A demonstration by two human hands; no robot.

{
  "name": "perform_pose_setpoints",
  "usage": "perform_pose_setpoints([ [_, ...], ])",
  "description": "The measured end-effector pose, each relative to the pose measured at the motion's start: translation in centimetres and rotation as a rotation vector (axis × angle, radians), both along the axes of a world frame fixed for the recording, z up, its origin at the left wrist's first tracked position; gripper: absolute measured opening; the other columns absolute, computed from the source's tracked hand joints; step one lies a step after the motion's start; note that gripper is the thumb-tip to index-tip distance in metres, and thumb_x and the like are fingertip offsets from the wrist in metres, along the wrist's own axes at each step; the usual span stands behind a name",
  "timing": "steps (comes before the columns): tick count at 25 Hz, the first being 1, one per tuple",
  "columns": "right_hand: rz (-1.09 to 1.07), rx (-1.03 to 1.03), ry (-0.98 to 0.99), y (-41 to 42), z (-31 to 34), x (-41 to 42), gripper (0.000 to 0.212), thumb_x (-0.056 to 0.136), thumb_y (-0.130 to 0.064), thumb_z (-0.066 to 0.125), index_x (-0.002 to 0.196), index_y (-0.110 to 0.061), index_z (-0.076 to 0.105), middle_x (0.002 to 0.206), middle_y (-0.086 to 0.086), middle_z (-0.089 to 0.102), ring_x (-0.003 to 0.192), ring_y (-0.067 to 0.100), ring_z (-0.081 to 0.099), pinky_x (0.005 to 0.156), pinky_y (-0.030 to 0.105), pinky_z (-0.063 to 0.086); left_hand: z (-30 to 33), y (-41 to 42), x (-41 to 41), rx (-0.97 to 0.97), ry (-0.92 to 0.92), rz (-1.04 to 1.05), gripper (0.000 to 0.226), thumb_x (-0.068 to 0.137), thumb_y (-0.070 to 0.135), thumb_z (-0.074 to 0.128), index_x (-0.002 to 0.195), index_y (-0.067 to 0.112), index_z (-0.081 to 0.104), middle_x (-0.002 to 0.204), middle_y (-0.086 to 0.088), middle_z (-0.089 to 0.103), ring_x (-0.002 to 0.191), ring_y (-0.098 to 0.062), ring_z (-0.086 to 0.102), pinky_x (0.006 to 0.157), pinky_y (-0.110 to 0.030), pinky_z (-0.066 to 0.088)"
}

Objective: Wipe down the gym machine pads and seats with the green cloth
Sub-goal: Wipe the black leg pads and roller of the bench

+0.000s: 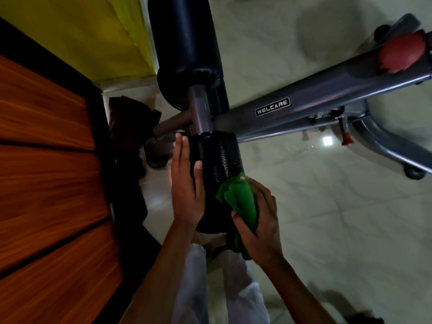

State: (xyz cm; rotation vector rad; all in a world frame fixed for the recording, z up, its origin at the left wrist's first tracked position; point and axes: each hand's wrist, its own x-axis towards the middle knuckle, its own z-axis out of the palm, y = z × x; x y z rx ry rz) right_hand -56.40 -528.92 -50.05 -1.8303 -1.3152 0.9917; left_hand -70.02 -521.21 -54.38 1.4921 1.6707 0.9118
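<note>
A black foam roller pad sits on a metal bar of the grey gym machine. My left hand lies flat against the pad's left side, fingers straight and thumb on its front. My right hand grips the bunched green cloth and presses it against the pad's lower right side. A second, larger black roller pad is on the far end of the same bar.
An orange wooden panel with a black edge fills the left. A yellow wall is at top left. Dark items lie on the tiled floor by the machine. A red knob sits on the frame.
</note>
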Motion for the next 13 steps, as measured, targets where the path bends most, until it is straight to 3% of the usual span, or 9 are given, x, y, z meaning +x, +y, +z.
perform_pose_setpoints([
  [4,-0.12,0.019,0.034,0.0,0.0,0.6,0.058,0.075,-0.029,0.058,0.131,-0.03,0.044,0.131,-0.007,0.049,0.121,0.014,0.047,0.1,0.023,0.04,0.9,-1.5,2.4,0.011,0.178,-0.112,0.051,0.103,0.034,0.022,0.149,0.012,0.02,0.157,0.007,0.013,0.147,-0.015,0.006,0.119,-0.046,0.006],
  [7,-0.196,0.006,0.028,-0.6,0.1,1.9,0.053,0.075,-0.032,0.059,0.127,-0.032,0.045,0.125,-0.003,0.053,0.116,0.019,0.052,0.097,0.039,0.045,-1.2,-1.9,-0.2,-0.008,0.108,-0.121,0.051,0.103,0.032,0.021,0.15,0.013,0.013,0.159,0.006,0.007,0.148,-0.018,0.006,0.117,-0.055,0.012],
  [11,0.016,0.044,-0.085,-1.0,0.8,1.5,0.061,0.076,-0.032,0.057,0.135,-0.028,0.041,0.135,-0.016,0.042,0.118,0.017,0.047,0.098,0.023,0.041,-1.6,-1.8,-2.4,-0.07,-0.021,-0.081,0.052,0.102,0.03,0.025,0.15,0.014,0.013,0.159,0.003,0.007,0.147,-0.017,0.007,0.115,-0.057,0.018],
  [13,0.179,0.02,-0.256,-0.4,0.6,0.1,0.069,0.075,-0.037,0.057,0.14,-0.027,0.035,0.144,-0.007,0.038,0.115,0.019,0.045,0.092,0.03,0.044,-0.9,-1.8,-0.8,-0.051,-0.036,-0.087,0.051,0.103,0.031,0.024,0.149,0.013,0.014,0.159,0.003,0.006,0.148,-0.019,0.005,0.116,-0.057,0.012],
])
